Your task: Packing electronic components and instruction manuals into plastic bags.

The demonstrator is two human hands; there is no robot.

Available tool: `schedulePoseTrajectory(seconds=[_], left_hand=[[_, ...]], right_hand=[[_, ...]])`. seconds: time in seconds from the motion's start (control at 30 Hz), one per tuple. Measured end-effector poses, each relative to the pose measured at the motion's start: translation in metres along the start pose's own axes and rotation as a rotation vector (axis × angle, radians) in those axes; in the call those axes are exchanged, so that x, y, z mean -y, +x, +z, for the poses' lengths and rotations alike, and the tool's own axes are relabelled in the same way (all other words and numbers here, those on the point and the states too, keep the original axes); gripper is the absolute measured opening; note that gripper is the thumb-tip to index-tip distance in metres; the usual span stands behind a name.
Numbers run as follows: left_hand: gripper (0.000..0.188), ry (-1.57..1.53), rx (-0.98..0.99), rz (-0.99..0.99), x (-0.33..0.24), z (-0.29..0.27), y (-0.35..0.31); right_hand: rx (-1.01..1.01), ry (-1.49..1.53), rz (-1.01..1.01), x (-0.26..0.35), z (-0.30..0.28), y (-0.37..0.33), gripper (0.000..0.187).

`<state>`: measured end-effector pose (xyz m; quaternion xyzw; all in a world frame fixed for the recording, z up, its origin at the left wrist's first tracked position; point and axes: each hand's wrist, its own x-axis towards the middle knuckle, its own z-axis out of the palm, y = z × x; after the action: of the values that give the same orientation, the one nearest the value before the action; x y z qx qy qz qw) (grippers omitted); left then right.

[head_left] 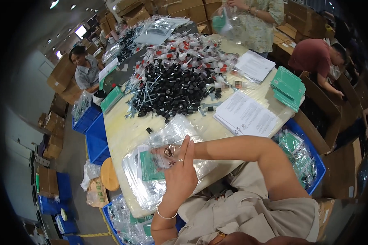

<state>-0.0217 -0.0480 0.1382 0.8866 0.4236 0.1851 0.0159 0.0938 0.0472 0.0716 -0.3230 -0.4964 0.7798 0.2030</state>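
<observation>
In front of me, at the near edge of the table, a clear plastic bag (158,166) with a green card (149,170) lies over a stack of shiny clear bags (137,192). My left hand (180,173), a pale bracelet on its wrist, pinches the bag's edge, two fingers pointing upward. Reaching across from the right, my right hand (163,153) goes behind those fingers and shows through the clear plastic. Small dark and reddish spots show beside it. Glare and plastic hide the right fingertips.
A heap of black caps (171,83), small red-and-white bottles (184,51) and wrenches (149,92) covers the table's middle. Printed sheets (245,114) and green booklets (288,87) lie right. Blue bins (96,139) stand around. Co-workers are at left (86,69), far side (257,20) and right (315,59).
</observation>
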Motion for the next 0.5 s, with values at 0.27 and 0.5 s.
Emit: schedulePoseTrajectory(seconds=[0.27,0.5], left_hand=[[0.066,-0.101,-0.260,-0.085,0.048,0.033,-0.013],[0.062,-0.260,-0.026,-0.196,0.067,0.103,-0.020]], right_hand=[[0.252,-0.538,-0.218,0.003,-0.022,0.006,0.024],[-0.718,-1.365,-0.410,-0.001,-0.125,-0.049,0.018]])
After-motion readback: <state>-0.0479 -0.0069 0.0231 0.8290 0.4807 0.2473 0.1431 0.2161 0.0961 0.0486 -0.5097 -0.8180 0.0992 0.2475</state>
